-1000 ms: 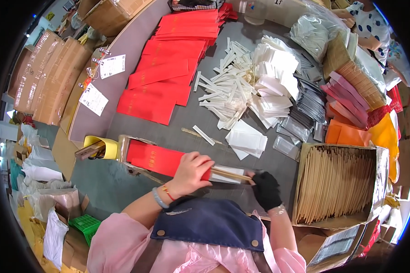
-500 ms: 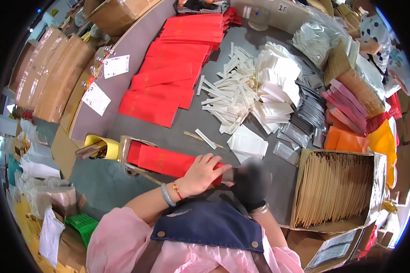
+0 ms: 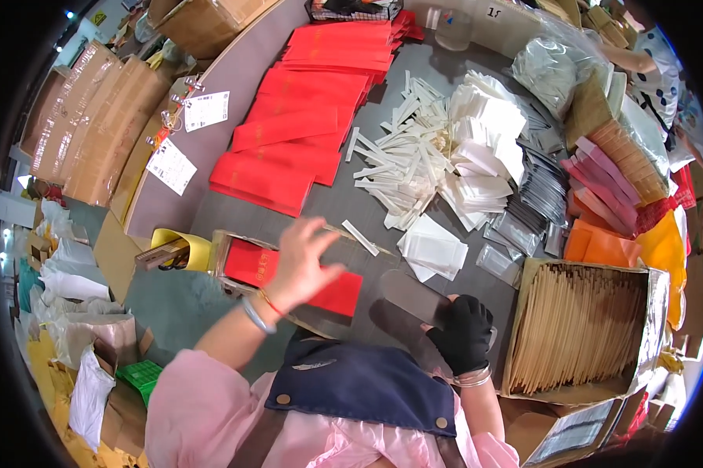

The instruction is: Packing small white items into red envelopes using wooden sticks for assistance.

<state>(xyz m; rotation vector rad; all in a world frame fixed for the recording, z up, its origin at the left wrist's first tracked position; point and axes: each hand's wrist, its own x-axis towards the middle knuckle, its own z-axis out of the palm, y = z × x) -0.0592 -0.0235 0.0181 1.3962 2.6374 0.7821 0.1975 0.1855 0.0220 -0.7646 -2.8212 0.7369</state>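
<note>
Red envelope (image 3: 339,295), flat in a narrow cardboard tray (image 3: 218,251), beneath the bare left hand (image 3: 297,261), fingers spread — a brushing wrist could nudge it crooked. The black-gloved right hand (image 3: 464,335) curls its fingers around a see-through plate (image 3: 412,290) — a loose grip could drop it.

"What's on the table (image 3: 230,214)?"
"Envelopes (image 3: 304,97) back left, strips (image 3: 415,168) in the middle, papers (image 3: 488,117) right of those."
"And the sticks (image 3: 577,331)?"
"In a box (image 3: 655,324), right of the right hand (image 3: 464,335)."
"Under the left hand (image 3: 298,265)?"
"Another envelope (image 3: 339,295)."
</note>
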